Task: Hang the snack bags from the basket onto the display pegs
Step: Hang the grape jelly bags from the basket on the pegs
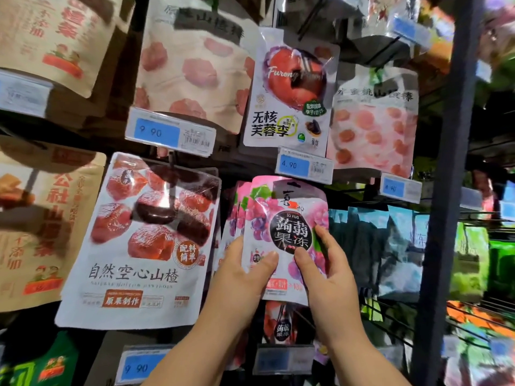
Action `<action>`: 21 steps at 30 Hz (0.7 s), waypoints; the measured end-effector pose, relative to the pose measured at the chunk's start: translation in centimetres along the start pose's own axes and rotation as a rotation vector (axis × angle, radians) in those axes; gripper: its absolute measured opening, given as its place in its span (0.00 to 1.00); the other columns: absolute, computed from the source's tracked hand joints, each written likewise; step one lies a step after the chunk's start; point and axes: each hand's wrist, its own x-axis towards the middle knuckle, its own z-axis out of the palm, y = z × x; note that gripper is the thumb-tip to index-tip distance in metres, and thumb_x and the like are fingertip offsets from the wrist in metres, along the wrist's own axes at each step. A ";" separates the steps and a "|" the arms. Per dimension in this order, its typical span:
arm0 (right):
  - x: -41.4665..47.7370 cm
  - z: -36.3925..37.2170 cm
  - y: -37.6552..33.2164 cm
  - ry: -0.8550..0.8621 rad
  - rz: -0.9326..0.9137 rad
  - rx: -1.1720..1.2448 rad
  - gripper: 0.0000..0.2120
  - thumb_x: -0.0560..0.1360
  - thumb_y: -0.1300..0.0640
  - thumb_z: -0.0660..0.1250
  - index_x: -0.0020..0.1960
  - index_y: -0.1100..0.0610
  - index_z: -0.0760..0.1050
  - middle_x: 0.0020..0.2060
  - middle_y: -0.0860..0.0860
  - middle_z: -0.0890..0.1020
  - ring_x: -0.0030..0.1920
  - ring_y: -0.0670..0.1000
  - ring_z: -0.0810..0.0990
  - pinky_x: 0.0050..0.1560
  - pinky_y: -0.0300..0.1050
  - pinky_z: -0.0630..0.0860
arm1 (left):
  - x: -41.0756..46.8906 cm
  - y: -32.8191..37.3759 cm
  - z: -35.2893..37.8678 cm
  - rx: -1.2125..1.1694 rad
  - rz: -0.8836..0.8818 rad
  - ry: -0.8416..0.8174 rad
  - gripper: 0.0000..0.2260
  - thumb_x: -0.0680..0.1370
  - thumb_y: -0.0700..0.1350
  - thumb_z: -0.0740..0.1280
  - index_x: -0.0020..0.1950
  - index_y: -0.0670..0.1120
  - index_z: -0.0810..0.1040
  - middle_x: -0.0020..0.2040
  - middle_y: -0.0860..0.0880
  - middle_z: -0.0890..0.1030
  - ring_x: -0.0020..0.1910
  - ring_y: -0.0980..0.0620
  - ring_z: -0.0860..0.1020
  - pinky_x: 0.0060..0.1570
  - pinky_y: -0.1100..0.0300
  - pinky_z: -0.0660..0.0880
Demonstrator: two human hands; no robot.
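Pink glossy grape-print snack bag (284,235) sits pinched by its lower half between my left hand (242,274) and right hand (331,277). Above my grip, its hang slot (287,186) could miss the peg I cannot see and snag the blue-and-white price tag (303,164).

The pink snack bag (284,235) is shiny, smooth plastic. The big brown bag (50,37) looks like dull paper. The post (446,190) is dark metal.

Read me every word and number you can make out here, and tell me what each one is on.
"蒟蒻果冻": pink bag
"自然空心山楂": hawthorn bag
"无核芙蓉李", "Furong": plum bag
"9 90": upper price tag, lower price tag
"4.90": middle price tag
Barcodes, fine print, other bags: too blurred.
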 end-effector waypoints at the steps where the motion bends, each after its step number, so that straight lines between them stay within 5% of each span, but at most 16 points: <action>1: 0.1 0.0 0.1 -0.005 0.003 -0.006 0.21 0.75 0.51 0.71 0.63 0.33 0.71 0.58 0.34 0.78 0.58 0.36 0.79 0.61 0.44 0.77 | 0.0 0.0 0.0 0.003 0.010 0.003 0.09 0.78 0.49 0.68 0.58 0.56 0.76 0.48 0.59 0.84 0.46 0.62 0.82 0.44 0.67 0.77; 4: 0.1 0.0 0.1 -0.027 0.006 -0.020 0.21 0.75 0.50 0.71 0.63 0.34 0.70 0.61 0.35 0.77 0.59 0.35 0.77 0.61 0.40 0.75 | -0.2 -0.2 -0.1 0.013 0.036 0.024 0.10 0.78 0.50 0.67 0.59 0.59 0.74 0.47 0.66 0.82 0.46 0.68 0.80 0.40 0.75 0.73; 7: 0.1 -0.1 0.4 -0.028 0.027 -0.028 0.22 0.74 0.49 0.71 0.65 0.35 0.70 0.63 0.38 0.77 0.63 0.39 0.76 0.64 0.44 0.75 | -0.4 -0.4 -0.2 0.021 0.025 0.022 0.22 0.75 0.57 0.67 0.69 0.59 0.69 0.58 0.63 0.79 0.57 0.64 0.77 0.57 0.64 0.74; 9: 0.3 -0.1 0.5 -0.026 0.038 -0.027 0.23 0.74 0.49 0.71 0.67 0.37 0.71 0.63 0.38 0.77 0.63 0.40 0.76 0.66 0.47 0.75 | -0.2 -0.6 0.0 0.013 0.029 0.048 0.24 0.75 0.57 0.67 0.69 0.59 0.66 0.62 0.64 0.75 0.61 0.62 0.74 0.60 0.62 0.71; 12: 1.0 -0.1 0.7 -0.032 0.044 -0.056 0.25 0.74 0.48 0.71 0.70 0.40 0.70 0.61 0.35 0.77 0.63 0.40 0.76 0.67 0.49 0.74 | 0.2 -0.5 0.5 0.051 0.073 0.078 0.29 0.78 0.52 0.67 0.74 0.62 0.57 0.64 0.68 0.65 0.59 0.74 0.65 0.59 0.70 0.62; 15: 2.0 0.1 1.3 -0.052 0.059 -0.097 0.26 0.74 0.44 0.72 0.70 0.37 0.69 0.61 0.32 0.75 0.65 0.41 0.74 0.69 0.50 0.72 | 0.9 -0.9 0.8 0.138 0.128 0.110 0.33 0.79 0.46 0.67 0.70 0.69 0.49 0.57 0.78 0.57 0.46 0.90 0.59 0.44 0.86 0.59; 18: 2.2 0.2 2.1 -0.095 0.070 -0.134 0.25 0.77 0.46 0.69 0.70 0.35 0.66 0.59 0.29 0.73 0.62 0.33 0.74 0.60 0.34 0.73 | 1.3 -1.8 0.9 0.233 0.140 0.090 0.29 0.80 0.47 0.65 0.71 0.72 0.54 0.69 0.70 0.61 0.61 0.78 0.62 0.57 0.76 0.60; 21: 1.6 0.0 2.4 -0.125 0.077 -0.176 0.25 0.78 0.48 0.67 0.71 0.35 0.63 0.61 0.31 0.72 0.58 0.27 0.72 0.48 0.23 0.71 | 1.0 -2.7 1.2 0.312 0.067 0.109 0.22 0.80 0.49 0.63 0.68 0.71 0.61 0.67 0.59 0.66 0.54 0.69 0.69 0.48 0.72 0.64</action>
